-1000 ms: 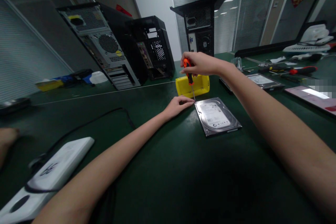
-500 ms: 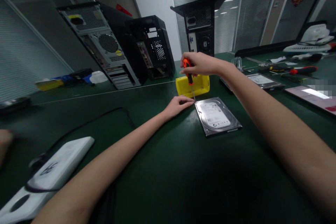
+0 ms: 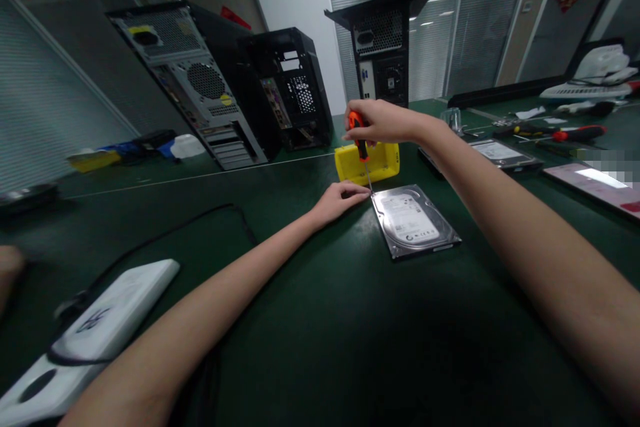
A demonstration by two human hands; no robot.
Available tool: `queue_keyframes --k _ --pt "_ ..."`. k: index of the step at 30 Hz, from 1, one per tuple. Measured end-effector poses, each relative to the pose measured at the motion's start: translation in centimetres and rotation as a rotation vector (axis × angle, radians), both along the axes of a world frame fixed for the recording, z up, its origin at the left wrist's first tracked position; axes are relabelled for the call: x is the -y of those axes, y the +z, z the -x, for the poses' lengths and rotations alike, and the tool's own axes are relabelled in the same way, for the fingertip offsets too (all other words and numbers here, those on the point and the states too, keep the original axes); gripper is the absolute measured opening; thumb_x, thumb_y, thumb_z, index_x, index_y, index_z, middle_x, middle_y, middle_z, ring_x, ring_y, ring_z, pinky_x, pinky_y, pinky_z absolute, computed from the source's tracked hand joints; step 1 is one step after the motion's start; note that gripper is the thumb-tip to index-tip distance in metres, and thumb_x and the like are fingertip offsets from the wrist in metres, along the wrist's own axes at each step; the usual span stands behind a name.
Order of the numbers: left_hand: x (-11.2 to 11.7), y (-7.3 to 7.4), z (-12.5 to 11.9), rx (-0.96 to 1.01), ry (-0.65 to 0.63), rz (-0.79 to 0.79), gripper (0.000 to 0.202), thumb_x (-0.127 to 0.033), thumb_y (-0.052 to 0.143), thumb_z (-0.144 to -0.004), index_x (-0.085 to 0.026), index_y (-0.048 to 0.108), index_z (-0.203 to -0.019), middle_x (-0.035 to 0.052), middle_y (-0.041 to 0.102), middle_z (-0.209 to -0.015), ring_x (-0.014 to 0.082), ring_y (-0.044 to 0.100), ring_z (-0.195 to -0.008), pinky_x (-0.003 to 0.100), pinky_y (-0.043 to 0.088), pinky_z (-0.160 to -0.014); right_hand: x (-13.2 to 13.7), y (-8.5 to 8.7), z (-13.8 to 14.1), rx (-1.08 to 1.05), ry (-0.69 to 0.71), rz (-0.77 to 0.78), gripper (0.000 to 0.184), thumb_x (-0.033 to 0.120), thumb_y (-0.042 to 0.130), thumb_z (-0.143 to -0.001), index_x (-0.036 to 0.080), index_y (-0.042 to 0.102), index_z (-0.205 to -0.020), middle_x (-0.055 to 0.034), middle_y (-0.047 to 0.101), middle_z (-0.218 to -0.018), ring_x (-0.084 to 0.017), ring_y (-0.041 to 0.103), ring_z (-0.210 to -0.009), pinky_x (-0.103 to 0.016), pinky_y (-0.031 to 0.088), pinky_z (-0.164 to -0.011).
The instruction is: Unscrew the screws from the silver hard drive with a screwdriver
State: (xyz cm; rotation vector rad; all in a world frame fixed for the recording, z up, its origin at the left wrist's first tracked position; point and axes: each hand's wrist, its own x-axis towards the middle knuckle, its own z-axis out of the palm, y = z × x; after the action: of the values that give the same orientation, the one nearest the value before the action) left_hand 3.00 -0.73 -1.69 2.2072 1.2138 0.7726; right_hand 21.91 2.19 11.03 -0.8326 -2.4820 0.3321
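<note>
A silver hard drive (image 3: 411,221) with a white label lies flat on the dark green table. My right hand (image 3: 377,121) is closed round the orange and black handle of a screwdriver (image 3: 363,149), held upright with a slight tilt. Its thin shaft runs down to the drive's far left corner; the exact tip is too small to make out. At that same corner, the thumb and fingers of my left hand (image 3: 344,202) come together against the drive, beside the shaft. Just behind stands a yellow plastic tray (image 3: 384,163), partly hidden by the screwdriver.
Computer cases (image 3: 200,87) stand along the back. To the right lie another hard drive (image 3: 500,152), hand tools (image 3: 575,134) and a pinkish flat device (image 3: 590,185). A white power strip (image 3: 113,320) with a black cable is at left. Another person's hand (image 3: 7,270) shows at the left edge.
Almost nothing differs. Both hands, the screwdriver and the hard drive keep their places; the view has shifted only very slightly.
</note>
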Motion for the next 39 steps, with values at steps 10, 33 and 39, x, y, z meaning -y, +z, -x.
queue_keyframes --k 10,33,39 --pt "-0.1 -0.2 0.0 0.007 -0.001 0.004 0.029 -0.035 0.058 -0.083 -0.016 0.069 -0.101 0.0084 0.067 -0.105 0.0193 0.06 -0.096 0.033 0.046 -0.087 -0.2 -0.5 0.3 -0.011 0.007 -0.155 0.026 0.032 0.057 -0.08 0.015 0.051 -0.098 -0.004 0.056 -0.088 -0.01 0.048 -0.067 -0.024 0.039 -0.06" --pt "-0.1 -0.2 0.1 -0.001 0.0 -0.001 0.029 -0.035 0.057 -0.083 -0.017 0.069 -0.103 0.0076 0.067 -0.105 0.0189 0.059 -0.095 0.032 0.045 -0.086 1.1 0.2 0.1 -0.095 0.081 0.139 0.022 0.032 0.05 -0.085 0.013 0.051 -0.096 -0.0063 0.058 -0.078 -0.009 0.057 -0.059 -0.023 0.046 -0.053" --pt "-0.1 -0.2 0.0 -0.005 0.012 0.003 0.029 -0.035 0.057 -0.083 -0.017 0.069 -0.102 0.0075 0.067 -0.105 0.0186 0.06 -0.094 0.033 0.046 -0.085 1.2 0.4 0.2 -0.091 0.041 0.093 0.024 0.035 0.054 -0.082 0.013 0.05 -0.088 -0.0069 0.057 -0.074 -0.012 0.058 -0.061 -0.023 0.046 -0.051"
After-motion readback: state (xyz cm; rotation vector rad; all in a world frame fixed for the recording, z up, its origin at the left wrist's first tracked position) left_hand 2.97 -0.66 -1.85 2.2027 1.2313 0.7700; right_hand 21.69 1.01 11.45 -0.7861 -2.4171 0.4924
